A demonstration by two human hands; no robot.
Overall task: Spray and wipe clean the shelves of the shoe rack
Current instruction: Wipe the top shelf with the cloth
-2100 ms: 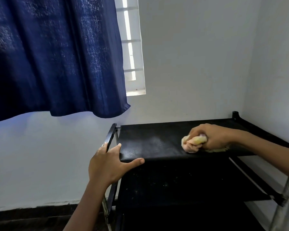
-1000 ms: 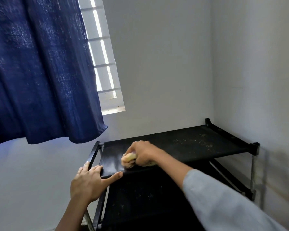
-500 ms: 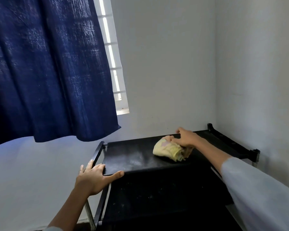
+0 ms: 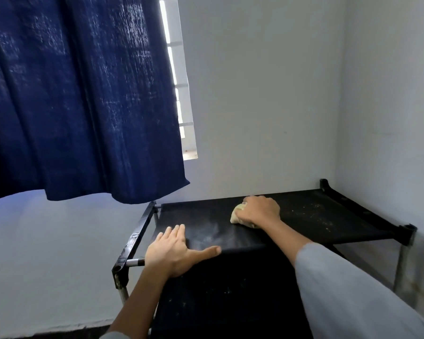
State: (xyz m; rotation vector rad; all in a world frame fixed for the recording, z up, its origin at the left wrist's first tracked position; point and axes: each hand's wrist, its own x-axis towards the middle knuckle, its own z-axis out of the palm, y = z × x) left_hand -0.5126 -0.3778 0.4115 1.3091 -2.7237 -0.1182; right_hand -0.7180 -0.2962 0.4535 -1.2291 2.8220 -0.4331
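Right hand [image 4: 260, 210] clutches yellow cloth [image 4: 238, 215] on top shelf [image 4: 328, 216] — left hand [image 4: 174, 253] flat, open, holding nothing.

Black shoe rack [image 4: 328, 223] top shelf dusty; yellow cloth [image 4: 238, 214] on it.

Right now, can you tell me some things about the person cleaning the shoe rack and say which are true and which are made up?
1. The right hand presses a yellow cloth on the top shelf. True.
2. The left hand holds a spray bottle. False: it lies flat on the front left edge of the top shelf, holding nothing.
3. Pale crumbs still dot the right part of the top shelf. True.
4. The blue curtain covers the whole window. False: a bright strip of window shows at the curtain's right edge.
5. Shoes sit on the lower shelf. False: only specks of dust show there.
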